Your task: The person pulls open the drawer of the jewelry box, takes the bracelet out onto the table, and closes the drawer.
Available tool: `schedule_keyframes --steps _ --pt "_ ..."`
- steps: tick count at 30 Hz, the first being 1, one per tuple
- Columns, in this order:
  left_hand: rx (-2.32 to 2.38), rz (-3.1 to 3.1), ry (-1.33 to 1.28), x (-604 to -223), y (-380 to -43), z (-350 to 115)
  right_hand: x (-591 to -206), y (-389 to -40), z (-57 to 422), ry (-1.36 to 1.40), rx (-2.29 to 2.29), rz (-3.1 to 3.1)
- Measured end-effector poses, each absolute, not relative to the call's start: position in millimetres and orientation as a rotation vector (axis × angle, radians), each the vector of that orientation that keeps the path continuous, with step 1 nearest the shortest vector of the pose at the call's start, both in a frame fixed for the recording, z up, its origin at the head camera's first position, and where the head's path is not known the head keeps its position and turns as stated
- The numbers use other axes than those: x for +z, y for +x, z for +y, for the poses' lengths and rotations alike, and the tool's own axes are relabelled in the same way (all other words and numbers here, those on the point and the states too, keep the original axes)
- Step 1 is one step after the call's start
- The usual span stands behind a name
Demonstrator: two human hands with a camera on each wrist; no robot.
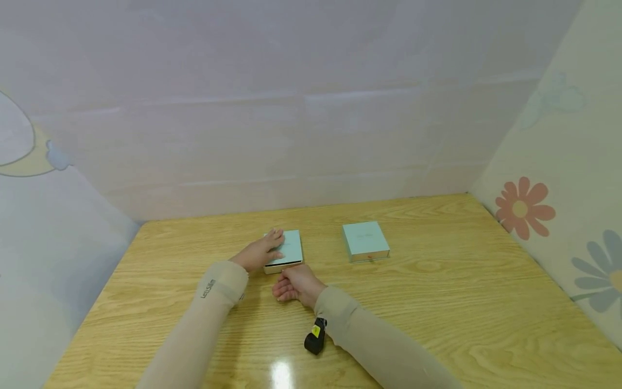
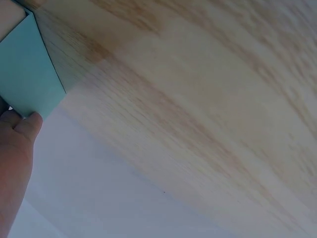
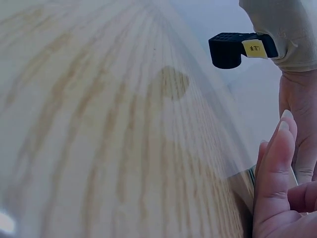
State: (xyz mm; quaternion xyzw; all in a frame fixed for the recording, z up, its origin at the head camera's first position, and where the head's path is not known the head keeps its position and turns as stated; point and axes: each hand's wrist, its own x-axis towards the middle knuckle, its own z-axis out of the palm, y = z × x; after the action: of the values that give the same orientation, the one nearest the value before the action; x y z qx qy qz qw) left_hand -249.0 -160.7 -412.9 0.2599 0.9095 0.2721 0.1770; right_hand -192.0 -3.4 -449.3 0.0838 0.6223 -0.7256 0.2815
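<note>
A pale mint-green box (image 1: 290, 247) lies on the wooden table, left of the middle. Along its front, a dark gap shows under the lid. My left hand (image 1: 259, 252) rests across the left part of the lid, fingers spread over the top and thumb toward the front. In the left wrist view, fingertips of the left hand (image 2: 20, 131) touch the edge of the box's green side (image 2: 32, 69). My right hand (image 1: 299, 285) is at the front right corner, its thumb side at the lid's front edge and its other fingers loosely bent, palm turned inward.
A second mint-green box (image 1: 365, 241), closed, stands to the right on the table (image 1: 461, 302). A black wrist camera (image 1: 316, 336) with a yellow label hangs at the right sleeve. A pale wall covering (image 1: 301, 135) rises behind the table's back edge.
</note>
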Motion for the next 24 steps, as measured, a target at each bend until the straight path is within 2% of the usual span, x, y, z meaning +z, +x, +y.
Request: schedule_keyframes --steps 24 --pt "0.767 2.572 0.727 -415.1 -250.8 -161.5 -445.3 -183.6 -4.1 0.219 -1.947 1.686"
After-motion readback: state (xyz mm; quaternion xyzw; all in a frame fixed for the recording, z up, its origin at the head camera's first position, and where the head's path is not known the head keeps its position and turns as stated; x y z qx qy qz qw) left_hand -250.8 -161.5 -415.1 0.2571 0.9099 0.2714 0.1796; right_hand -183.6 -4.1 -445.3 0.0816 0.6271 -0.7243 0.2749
